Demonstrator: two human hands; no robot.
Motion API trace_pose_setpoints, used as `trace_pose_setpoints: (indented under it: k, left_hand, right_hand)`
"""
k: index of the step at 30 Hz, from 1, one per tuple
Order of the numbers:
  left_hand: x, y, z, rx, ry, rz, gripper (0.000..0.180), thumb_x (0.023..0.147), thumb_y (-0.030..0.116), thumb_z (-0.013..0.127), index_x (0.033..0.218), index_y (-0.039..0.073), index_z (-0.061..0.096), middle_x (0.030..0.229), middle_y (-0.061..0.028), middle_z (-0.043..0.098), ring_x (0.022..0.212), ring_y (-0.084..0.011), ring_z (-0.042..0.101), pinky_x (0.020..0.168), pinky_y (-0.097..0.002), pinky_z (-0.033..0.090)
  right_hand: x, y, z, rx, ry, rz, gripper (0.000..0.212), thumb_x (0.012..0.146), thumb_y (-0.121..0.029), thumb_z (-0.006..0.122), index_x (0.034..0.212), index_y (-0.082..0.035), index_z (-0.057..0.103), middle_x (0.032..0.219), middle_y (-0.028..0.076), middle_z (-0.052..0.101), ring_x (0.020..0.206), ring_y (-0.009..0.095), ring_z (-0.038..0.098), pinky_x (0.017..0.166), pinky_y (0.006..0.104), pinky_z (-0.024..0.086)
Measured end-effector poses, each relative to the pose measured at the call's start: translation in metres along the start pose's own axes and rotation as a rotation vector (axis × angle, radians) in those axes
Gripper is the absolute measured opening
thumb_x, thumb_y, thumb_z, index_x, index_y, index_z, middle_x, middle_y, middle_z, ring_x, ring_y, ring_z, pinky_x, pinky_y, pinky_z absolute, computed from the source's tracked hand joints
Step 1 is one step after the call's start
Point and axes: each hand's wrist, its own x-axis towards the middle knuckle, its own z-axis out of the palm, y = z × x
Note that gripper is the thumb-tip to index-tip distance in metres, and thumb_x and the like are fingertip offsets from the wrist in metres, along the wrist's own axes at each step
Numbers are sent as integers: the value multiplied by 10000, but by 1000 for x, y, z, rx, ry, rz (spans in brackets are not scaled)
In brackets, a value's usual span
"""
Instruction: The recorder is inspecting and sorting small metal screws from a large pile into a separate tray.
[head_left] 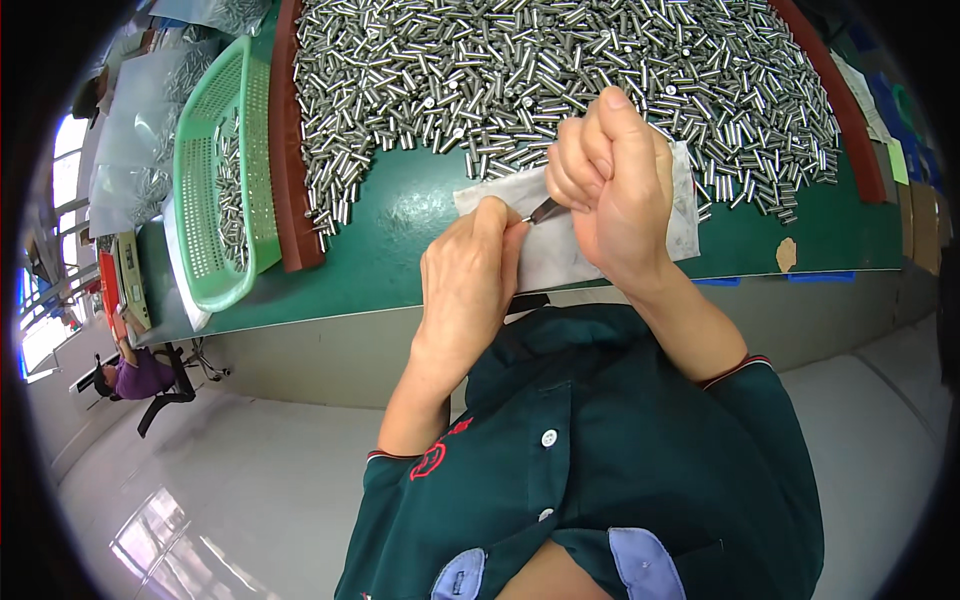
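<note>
My left hand (465,265) is closed in a pinch on a small metal pin (526,220), of which only the shiny end shows at the fingertips. My right hand (625,190) is wrapped round a small blade tool (546,209), its thumb raised; the handle is hidden in the fist. The tool's dark tip points toward the pin, but I cannot tell if they touch. Both hands are over a greyish white cloth or sheet (680,215). Beyond them spreads a large heap of short metal pins (480,75).
The pins lie on a green tabletop (385,215) between two red-brown side rails (293,150) (845,110). A green plastic basket (262,160) with more pins stands left. Filled plastic bags (130,130) lie beyond it. Far left, a person in purple (143,373) sits.
</note>
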Motion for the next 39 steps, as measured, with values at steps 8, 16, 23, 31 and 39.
trace_pose_setpoints:
  k: [8, 16, 23, 31, 39]
  left_hand:
    - [0, 1, -2, 2, 0, -22, 125, 769, 71, 558, 746, 24, 444, 594, -140, 509, 561, -318, 512, 499, -389, 394]
    - [1, 1, -1, -16, 2, -25, 121, 763, 60, 560, 736, 21, 448, 587, -141, 512, 553, -317, 514, 497, -384, 396]
    - [3, -1, 2, -10, 5, -19, 133, 754, 49, 563, 718, 25, 437, 573, -139, 502, 543, -314, 512, 494, -384, 395]
    - [0, -5, -3, -64, 45, 20, 118, 773, 70, 548, 755, 20, 442, 612, -161, 498, 561, -322, 505, 498, -380, 389]
    - [-1, -36, -25, -1845, -99, -458, 116, 859, 170, 495, 870, 58, 467, 760, -41, 481, 561, -58, 314, 510, -184, 293]
  right_hand:
    - [0, 0, 0, 14, -6, 7, 399, 915, -256, 295, 543, -113, 277, 434, -8, 269, 373, 66, 176, 356, 220, 173]
    - [-1, 1, 0, -4, 2, -9, 396, 915, -242, 288, 542, -110, 276, 431, -4, 269, 376, 67, 175, 359, 219, 177]
    - [-5, 6, 8, -105, 10, -54, 390, 915, -223, 297, 545, -98, 280, 440, -3, 271, 389, 69, 187, 367, 223, 186]
    - [-8, 11, 10, -210, -15, -133, 377, 921, -214, 289, 567, -87, 279, 458, 2, 269, 399, 71, 201, 377, 228, 200]
    - [-9, 10, 6, -79, -47, -83, 369, 917, -174, 304, 560, -95, 257, 474, -24, 234, 418, 57, 219, 374, 218, 195]
